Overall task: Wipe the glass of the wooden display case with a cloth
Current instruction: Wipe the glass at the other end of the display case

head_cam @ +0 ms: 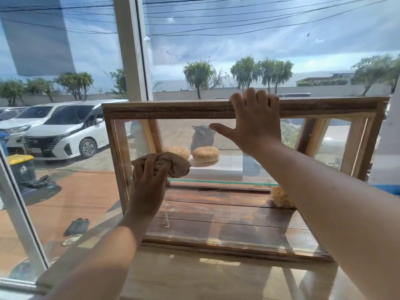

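Gripping a bunched cloth point(173, 164) against the display case point(173, 109) glass, the left hand point(147, 182) works while the right hand point(253, 124) hooks curled fingers over the top rail.

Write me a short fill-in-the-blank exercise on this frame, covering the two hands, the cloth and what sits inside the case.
1. The left hand presses a bunched cloth to the glass on the ____ side of the display case.
2. The right hand hooks its fingers over the case's ____ rail.
3. On the glass shelf inside lie ____ sesame buns.
Missing words: left; top; two.
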Tool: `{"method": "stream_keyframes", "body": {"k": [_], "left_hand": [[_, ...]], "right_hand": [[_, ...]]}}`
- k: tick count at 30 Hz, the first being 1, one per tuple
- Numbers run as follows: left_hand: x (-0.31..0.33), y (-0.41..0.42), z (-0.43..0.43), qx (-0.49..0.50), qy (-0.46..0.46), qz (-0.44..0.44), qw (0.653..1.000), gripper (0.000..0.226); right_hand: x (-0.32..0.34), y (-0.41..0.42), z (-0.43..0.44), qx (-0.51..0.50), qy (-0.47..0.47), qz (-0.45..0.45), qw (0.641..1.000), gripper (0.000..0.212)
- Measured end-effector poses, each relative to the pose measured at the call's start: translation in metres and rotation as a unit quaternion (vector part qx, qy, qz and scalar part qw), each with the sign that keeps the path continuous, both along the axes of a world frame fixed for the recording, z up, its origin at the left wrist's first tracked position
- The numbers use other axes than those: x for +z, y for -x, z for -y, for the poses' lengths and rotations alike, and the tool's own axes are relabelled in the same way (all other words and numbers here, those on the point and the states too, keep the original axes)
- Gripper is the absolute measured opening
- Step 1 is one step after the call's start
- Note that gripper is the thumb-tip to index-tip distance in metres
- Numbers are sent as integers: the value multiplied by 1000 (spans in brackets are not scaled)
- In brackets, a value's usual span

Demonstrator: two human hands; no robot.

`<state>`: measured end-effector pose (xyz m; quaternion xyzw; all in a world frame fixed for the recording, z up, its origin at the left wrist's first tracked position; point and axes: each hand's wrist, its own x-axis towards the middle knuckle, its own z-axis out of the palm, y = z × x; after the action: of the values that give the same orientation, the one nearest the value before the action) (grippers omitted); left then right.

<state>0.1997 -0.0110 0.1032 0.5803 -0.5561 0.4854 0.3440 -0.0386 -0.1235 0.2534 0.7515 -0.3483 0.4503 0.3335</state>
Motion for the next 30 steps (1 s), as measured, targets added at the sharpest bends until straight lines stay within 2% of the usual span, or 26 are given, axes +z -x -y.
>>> {"method": "stream_keyframes", "body": {"k": [5,7,11,13,15,18,22,30], "left_hand": [[-31,13,1,3,-26,-40,999,62],[-10,14,-2,-13,-25,-30,999,58],[66,29,8,-15,12,-47,999,32],[85,38,17,-19,25,-59,998,30],[75,41,21,-31,29,-41,998,33],[16,47,19,-62,-16,-3,998,45],[-55,61,16,-64,-76,-29,995,53],[-6,76,23,-71,-34,-46,996,43]], "right_hand": [[0,0,-1,0,-3,0,1000,72],[0,0,-2,-2,-4,0,1000,72],[1,0,-3,0,-16,-3,1000,71],[2,0,-3,2,-21,-4,1000,71],[2,1,-3,4,-22,-5,1000,71],[2,1,-3,-3,-23,-9,1000,72],[2,3,-3,-5,-26,-13,1000,71],[3,2,-2,-8,-17,-15,1000,72]]}}
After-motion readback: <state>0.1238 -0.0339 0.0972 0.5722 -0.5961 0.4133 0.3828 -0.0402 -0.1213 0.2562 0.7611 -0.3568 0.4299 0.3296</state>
